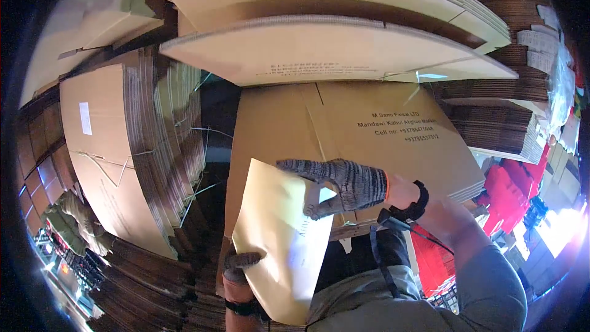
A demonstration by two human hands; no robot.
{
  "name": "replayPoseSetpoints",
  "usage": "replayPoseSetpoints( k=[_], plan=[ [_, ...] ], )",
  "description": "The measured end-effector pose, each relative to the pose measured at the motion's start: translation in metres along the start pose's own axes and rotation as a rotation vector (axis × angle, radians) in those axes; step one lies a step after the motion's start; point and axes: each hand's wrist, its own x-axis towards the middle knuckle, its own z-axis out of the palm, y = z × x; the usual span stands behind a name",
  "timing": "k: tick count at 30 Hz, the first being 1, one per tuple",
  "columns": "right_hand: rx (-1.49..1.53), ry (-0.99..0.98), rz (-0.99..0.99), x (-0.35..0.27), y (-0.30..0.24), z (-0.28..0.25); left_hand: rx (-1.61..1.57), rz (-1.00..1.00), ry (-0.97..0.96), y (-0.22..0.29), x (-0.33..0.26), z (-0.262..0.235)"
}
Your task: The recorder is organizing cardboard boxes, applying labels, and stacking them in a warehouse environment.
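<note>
Grey cloth of the person's right sleeve [491, 283] is closest, at the lower edge. Beyond it lies the broad flat stack of cardboard [418, 166], with a long cardboard panel [332, 49] standing across its far end. A tied bundle of flattened boxes [98, 141] is off to the left. Smaller than those is the tan sheet [270, 215], bowed and tilted between the person's hands, above the near left part of the stack. From where I stand, the gloved right hand [353, 184] has its fingers stretched along the sheet's upper edge, thumb spread lower down; whether it pinches or merely presses, I cannot tell. The gloved left hand [239, 264] has the lower left edge nipped under a digit, dimpling it. I'd keep that pinch light, spread the support and hold both edges level, since such a thin sheet could crease.
</note>
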Motion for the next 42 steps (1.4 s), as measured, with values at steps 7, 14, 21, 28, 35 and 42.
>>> replayPoseSetpoints(
  k=[7, 14, 21, 28, 35, 42],
  plan=[
    [0.155, -0.112, 0.186, -0.001, -0.001, -0.014, 0.129, 0.056, -0.007, -0.005, 0.022, -0.002],
    [0.040, -0.043, 0.189, -0.010, 0.007, -0.007, 0.013, -0.133, -0.066, 0.001, 0.031, -0.001],
    [-0.138, 0.345, -0.008, -0.003, -0.006, 0.004, -0.045, -0.049, -0.202, -0.003, 0.030, 0.006],
    [0.164, 0.450, -0.057, 0.018, 0.020, 0.003, 0.158, 0.095, 0.167, -0.028, 0.063, -0.068],
    [0.246, 0.839, 0.636, 0.084, 0.279, 0.049, 1.263, -0.151, -0.023, -0.046, 0.070, -0.111],
    [-0.173, 0.652, 0.912, 0.106, 0.383, 0.120, 1.303, 0.256, -0.249, -0.065, 0.085, -0.108]
  ],
)
